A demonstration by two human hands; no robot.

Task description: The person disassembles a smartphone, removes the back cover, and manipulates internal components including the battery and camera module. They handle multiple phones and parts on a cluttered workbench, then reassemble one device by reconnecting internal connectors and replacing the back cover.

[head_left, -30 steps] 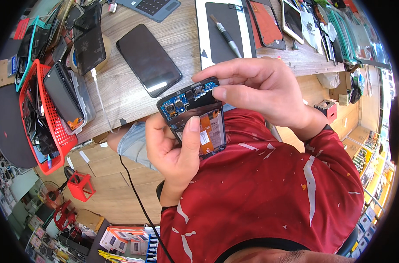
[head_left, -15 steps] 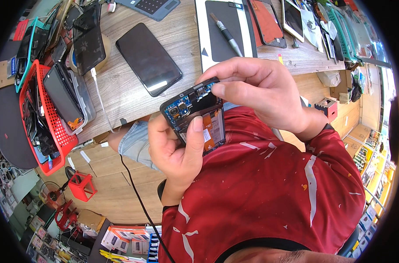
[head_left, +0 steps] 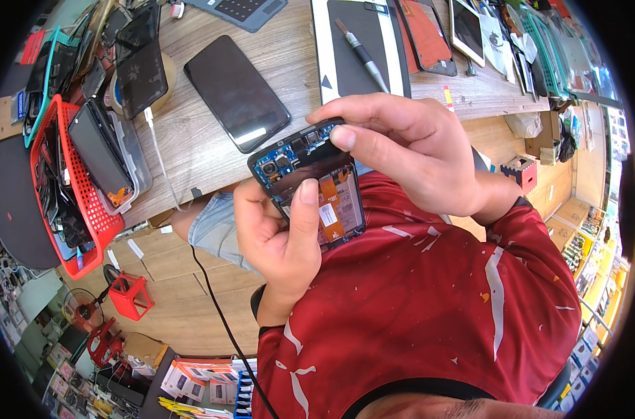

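Note:
An opened phone (head_left: 310, 162) is held tilted in front of my chest, its blue circuit board, camera parts and an orange strip over the battery exposed. My left hand (head_left: 279, 227) is closed round its lower left side, thumb lying across the inside. At the top right corner, my right hand (head_left: 408, 150) pinches the phone's edge between thumb and fingers. A dark smartphone (head_left: 237, 94) lies screen up on the table just beyond my left hand. Past my right hand, a pen-shaped tool (head_left: 361, 56) rests on a black and white pad (head_left: 331, 77).
Left on the wooden table (head_left: 300, 52) are a red basket (head_left: 98, 241) with phone parts, a clear container (head_left: 139, 167) and a white cable (head_left: 158, 150). An orange-backed phone shell (head_left: 428, 35) and a white phone (head_left: 467, 29) lie at the far right.
The opened phone has shifted slightly left and tilted so more of its inside faces up. Both hands keep hold of it; my right fingers have moved a little left along the top edge.

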